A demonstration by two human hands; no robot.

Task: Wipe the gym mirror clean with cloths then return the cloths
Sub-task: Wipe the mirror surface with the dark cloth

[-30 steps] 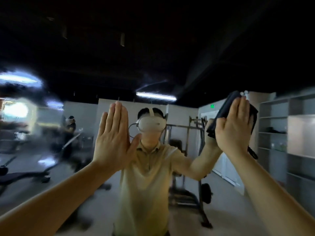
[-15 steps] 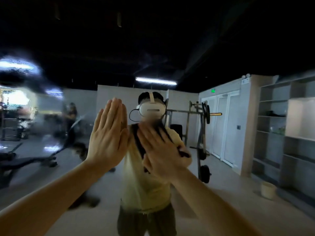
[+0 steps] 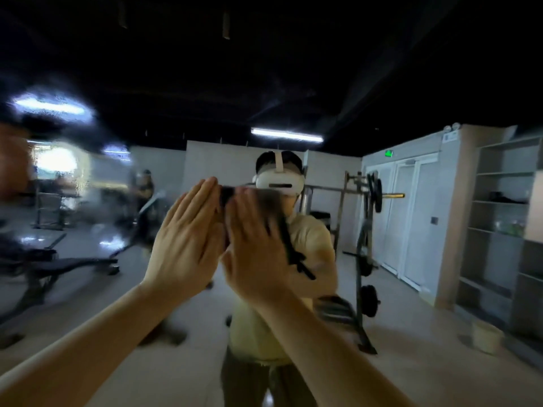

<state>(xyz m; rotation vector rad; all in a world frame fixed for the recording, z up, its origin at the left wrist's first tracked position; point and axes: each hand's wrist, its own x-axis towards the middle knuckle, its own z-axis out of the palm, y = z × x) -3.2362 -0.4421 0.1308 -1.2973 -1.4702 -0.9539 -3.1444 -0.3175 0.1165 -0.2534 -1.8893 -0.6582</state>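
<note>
Left hand (image 3: 188,239) lies flat on the mirror (image 3: 411,259); right hand (image 3: 255,254), just beside it, presses a dark cloth (image 3: 289,248); smeared glass leftward.

Dark cloth (image 3: 289,248), blurred, seemingly flat against the streaky mirror (image 3: 88,215), one end hanging

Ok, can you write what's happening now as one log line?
phase: wiping | left hand: flat against mirror | right hand: pressing dark cloth on mirror | mirror left side: smeared

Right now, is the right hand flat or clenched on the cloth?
Flat: the right hand presses the dark cloth against the mirror with straight fingers.
</note>
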